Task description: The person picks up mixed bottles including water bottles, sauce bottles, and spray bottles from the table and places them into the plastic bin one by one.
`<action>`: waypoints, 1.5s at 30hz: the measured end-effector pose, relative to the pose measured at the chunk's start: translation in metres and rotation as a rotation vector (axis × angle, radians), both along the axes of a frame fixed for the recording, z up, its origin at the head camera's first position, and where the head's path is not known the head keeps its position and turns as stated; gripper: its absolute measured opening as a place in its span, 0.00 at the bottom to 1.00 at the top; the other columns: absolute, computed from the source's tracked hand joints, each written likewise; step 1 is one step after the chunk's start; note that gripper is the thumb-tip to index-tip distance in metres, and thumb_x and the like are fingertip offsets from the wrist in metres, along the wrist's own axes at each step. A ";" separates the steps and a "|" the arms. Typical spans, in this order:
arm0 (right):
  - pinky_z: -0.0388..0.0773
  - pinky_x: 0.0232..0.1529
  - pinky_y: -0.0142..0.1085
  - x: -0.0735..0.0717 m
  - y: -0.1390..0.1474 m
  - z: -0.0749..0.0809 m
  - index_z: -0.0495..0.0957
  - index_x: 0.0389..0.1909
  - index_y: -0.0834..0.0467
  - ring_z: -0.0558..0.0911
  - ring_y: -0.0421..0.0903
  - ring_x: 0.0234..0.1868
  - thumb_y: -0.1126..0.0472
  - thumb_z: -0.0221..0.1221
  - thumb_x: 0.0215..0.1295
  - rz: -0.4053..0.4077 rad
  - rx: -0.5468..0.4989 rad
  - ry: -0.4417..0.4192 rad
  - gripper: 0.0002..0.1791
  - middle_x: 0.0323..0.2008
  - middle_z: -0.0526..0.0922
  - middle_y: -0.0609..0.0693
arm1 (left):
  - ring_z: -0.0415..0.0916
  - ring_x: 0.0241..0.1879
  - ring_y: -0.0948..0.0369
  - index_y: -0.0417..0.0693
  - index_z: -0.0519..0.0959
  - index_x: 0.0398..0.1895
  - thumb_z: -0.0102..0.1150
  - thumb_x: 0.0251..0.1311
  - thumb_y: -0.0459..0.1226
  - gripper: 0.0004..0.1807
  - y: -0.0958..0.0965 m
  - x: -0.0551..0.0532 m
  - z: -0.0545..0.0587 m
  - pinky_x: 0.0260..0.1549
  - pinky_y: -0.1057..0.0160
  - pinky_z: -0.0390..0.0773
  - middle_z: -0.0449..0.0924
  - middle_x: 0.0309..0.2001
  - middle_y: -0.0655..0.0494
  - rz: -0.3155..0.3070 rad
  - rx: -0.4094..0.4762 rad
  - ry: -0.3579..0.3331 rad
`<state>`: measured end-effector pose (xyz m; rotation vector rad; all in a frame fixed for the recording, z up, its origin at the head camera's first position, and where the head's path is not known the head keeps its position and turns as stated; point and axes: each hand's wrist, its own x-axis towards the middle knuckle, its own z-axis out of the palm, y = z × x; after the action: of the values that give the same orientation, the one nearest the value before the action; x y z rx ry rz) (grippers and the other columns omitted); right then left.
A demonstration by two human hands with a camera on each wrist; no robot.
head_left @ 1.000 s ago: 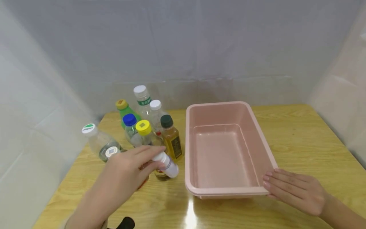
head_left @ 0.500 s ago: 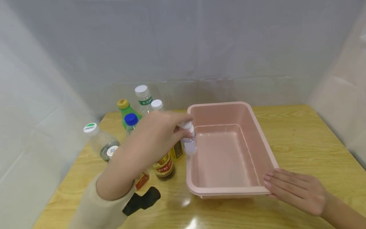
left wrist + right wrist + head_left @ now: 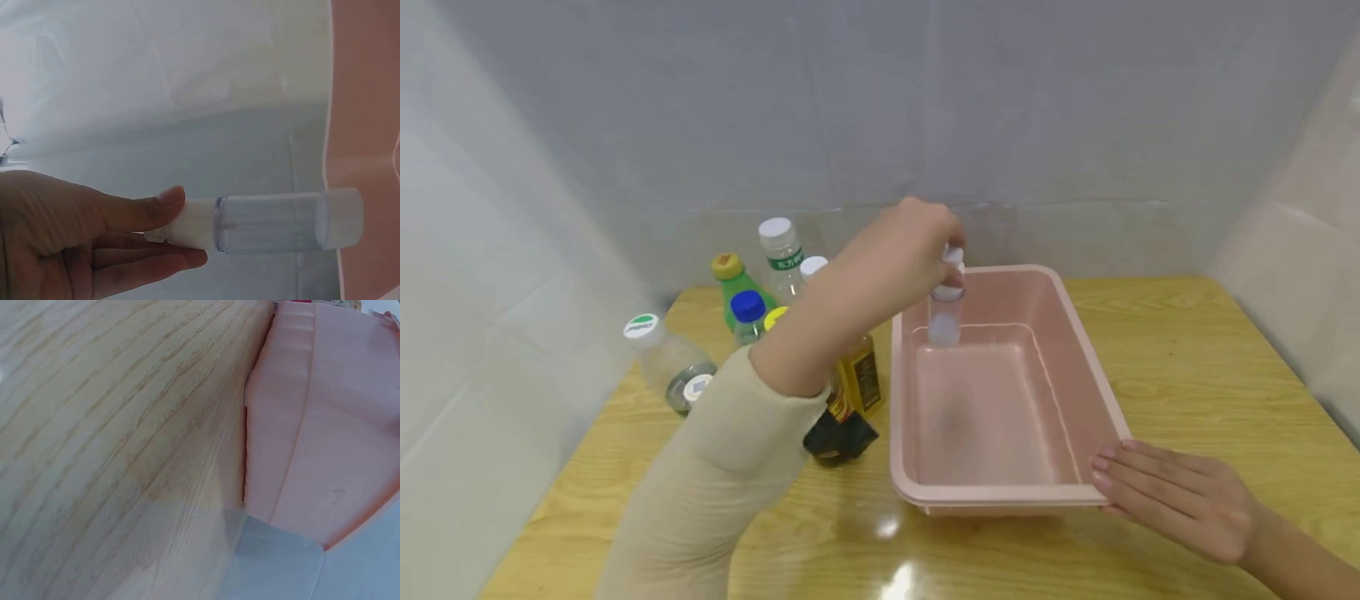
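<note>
My left hand [image 3: 902, 254] pinches a small clear bottle [image 3: 944, 321] by its white top, over the far left part of a pink plastic basin [image 3: 1000, 498]. In the head view the bottle hangs roughly upright, its base below rim level. The left wrist view shows the thumb on one side of the white top [image 3: 192, 224] and fingers on the other; the bottle's body is uncovered. My right hand [image 3: 1180, 504] lies with fingers extended on the basin's near right corner. Its thumb is hidden, and the right wrist view shows only the basin's outer wall [image 3: 350, 425] and the table.
Several bottles stand left of the basin, including a green one [image 3: 741, 292], a blue-capped one [image 3: 748, 308], an amber one [image 3: 862, 375] and a clear one lying tilted [image 3: 673, 358]. My left sleeve [image 3: 722, 467] covers part of them. Wood-grain table [image 3: 1195, 358] extends right of the basin.
My left hand has carried the small bottle right and away from me, from beside the other bottles to over the basin. The right hand stays on the basin's corner.
</note>
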<state>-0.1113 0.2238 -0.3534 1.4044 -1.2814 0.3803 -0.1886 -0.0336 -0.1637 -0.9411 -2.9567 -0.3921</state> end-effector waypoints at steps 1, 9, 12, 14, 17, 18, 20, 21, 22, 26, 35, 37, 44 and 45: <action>0.77 0.54 0.38 0.000 0.000 0.000 0.81 0.43 0.72 0.83 0.50 0.49 0.64 0.55 0.68 0.001 0.000 -0.001 0.13 0.42 0.85 0.61 | 0.76 0.39 0.63 0.45 0.82 0.42 0.64 0.58 0.35 0.09 0.003 -0.006 -0.001 0.40 0.67 0.78 0.82 0.42 0.56 -0.002 -0.009 0.000; 0.79 0.52 0.39 0.000 -0.002 0.007 0.81 0.42 0.73 0.84 0.52 0.47 0.66 0.55 0.67 0.031 0.015 0.018 0.12 0.41 0.84 0.63 | 0.75 0.37 0.59 0.45 0.80 0.37 0.68 0.53 0.35 0.09 0.023 -0.045 -0.023 0.35 0.63 0.77 0.81 0.40 0.56 0.051 -0.154 -0.071; 0.79 0.52 0.39 -0.001 -0.003 0.007 0.81 0.41 0.73 0.84 0.52 0.47 0.66 0.56 0.67 0.033 0.008 0.025 0.12 0.41 0.84 0.63 | 0.76 0.39 0.58 0.46 0.77 0.40 0.70 0.52 0.37 0.15 0.028 -0.055 -0.035 0.37 0.62 0.78 0.79 0.41 0.56 0.082 -0.221 -0.103; 0.79 0.52 0.39 -0.001 -0.004 0.007 0.81 0.41 0.73 0.84 0.52 0.47 0.66 0.56 0.67 0.033 0.005 0.025 0.12 0.41 0.84 0.63 | 0.75 0.39 0.58 0.46 0.75 0.41 0.70 0.51 0.38 0.16 0.029 -0.061 -0.043 0.36 0.61 0.78 0.78 0.40 0.56 0.090 -0.249 -0.128; 0.79 0.52 0.38 0.000 -0.005 0.006 0.81 0.41 0.73 0.84 0.52 0.47 0.66 0.56 0.67 0.037 0.002 0.018 0.12 0.41 0.84 0.63 | 0.74 0.37 0.58 0.46 0.74 0.40 0.70 0.52 0.38 0.16 0.028 -0.068 -0.054 0.35 0.61 0.77 0.76 0.38 0.56 0.102 -0.269 -0.158; 0.79 0.52 0.39 0.000 -0.005 0.006 0.81 0.41 0.73 0.84 0.52 0.47 0.66 0.56 0.67 0.039 0.004 0.014 0.12 0.41 0.84 0.63 | 0.73 0.36 0.58 0.46 0.73 0.38 0.69 0.52 0.37 0.15 0.026 -0.070 -0.058 0.33 0.62 0.76 0.75 0.37 0.56 0.103 -0.274 -0.166; 0.79 0.52 0.39 0.000 -0.007 0.006 0.81 0.42 0.73 0.84 0.52 0.47 0.66 0.56 0.67 0.042 0.005 0.013 0.12 0.41 0.84 0.64 | 0.70 0.33 0.59 0.45 0.73 0.35 0.68 0.52 0.34 0.13 0.022 -0.074 -0.066 0.31 0.63 0.74 0.74 0.34 0.56 0.099 -0.281 -0.173; 0.79 0.52 0.39 0.000 -0.007 0.006 0.80 0.41 0.73 0.84 0.53 0.47 0.66 0.56 0.67 0.045 0.005 0.013 0.12 0.41 0.84 0.64 | 0.69 0.32 0.59 0.45 0.72 0.33 0.67 0.52 0.33 0.12 0.020 -0.076 -0.070 0.29 0.63 0.72 0.73 0.32 0.55 0.099 -0.281 -0.180; 0.79 0.52 0.39 0.000 -0.008 0.006 0.80 0.41 0.73 0.84 0.53 0.47 0.66 0.56 0.67 0.047 0.005 0.013 0.12 0.40 0.84 0.64 | 0.67 0.30 0.59 0.45 0.71 0.31 0.66 0.51 0.32 0.11 0.017 -0.078 -0.074 0.27 0.64 0.70 0.71 0.30 0.55 0.099 -0.278 -0.188; 0.79 0.51 0.40 -0.001 -0.005 0.004 0.80 0.41 0.73 0.84 0.53 0.47 0.66 0.56 0.67 0.041 0.013 0.014 0.12 0.40 0.84 0.64 | 0.60 0.24 0.61 0.45 0.66 0.22 0.64 0.51 0.29 0.14 0.009 -0.088 -0.090 0.19 0.67 0.62 0.63 0.23 0.56 0.095 -0.238 -0.218; 0.79 0.51 0.40 -0.001 0.000 -0.001 0.80 0.41 0.73 0.84 0.54 0.46 0.65 0.56 0.67 0.031 0.019 0.002 0.13 0.40 0.84 0.64 | 0.64 0.24 0.59 0.44 0.72 0.27 0.58 0.51 0.23 0.08 0.011 -0.095 -0.095 0.16 0.67 0.62 0.69 0.26 0.53 0.124 -0.255 -0.270; 0.79 0.52 0.40 0.000 -0.001 0.001 0.80 0.42 0.73 0.84 0.53 0.47 0.65 0.56 0.67 0.029 0.018 0.001 0.13 0.41 0.84 0.64 | 0.67 0.28 0.58 0.44 0.74 0.34 0.57 0.51 0.23 0.10 0.014 -0.094 -0.095 0.18 0.66 0.64 0.73 0.32 0.52 0.158 -0.273 -0.292; 0.79 0.52 0.39 0.001 -0.005 0.007 0.80 0.42 0.74 0.83 0.53 0.47 0.66 0.55 0.67 0.039 0.016 0.015 0.13 0.41 0.84 0.64 | 0.70 0.35 0.58 0.43 0.76 0.42 0.60 0.54 0.25 0.13 0.023 -0.094 -0.099 0.27 0.65 0.71 0.77 0.40 0.52 0.237 -0.291 -0.349; 0.79 0.52 0.39 0.001 -0.006 0.007 0.80 0.42 0.74 0.83 0.53 0.47 0.66 0.55 0.67 0.039 0.018 0.018 0.13 0.41 0.84 0.64 | 0.70 0.36 0.58 0.43 0.76 0.43 0.60 0.54 0.25 0.14 0.023 -0.094 -0.101 0.28 0.66 0.72 0.77 0.41 0.52 0.247 -0.286 -0.358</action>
<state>-0.1098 0.2182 -0.3463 1.4460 -1.2475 0.3828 -0.2828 -0.0107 -0.2646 -0.5517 -3.4732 -0.1426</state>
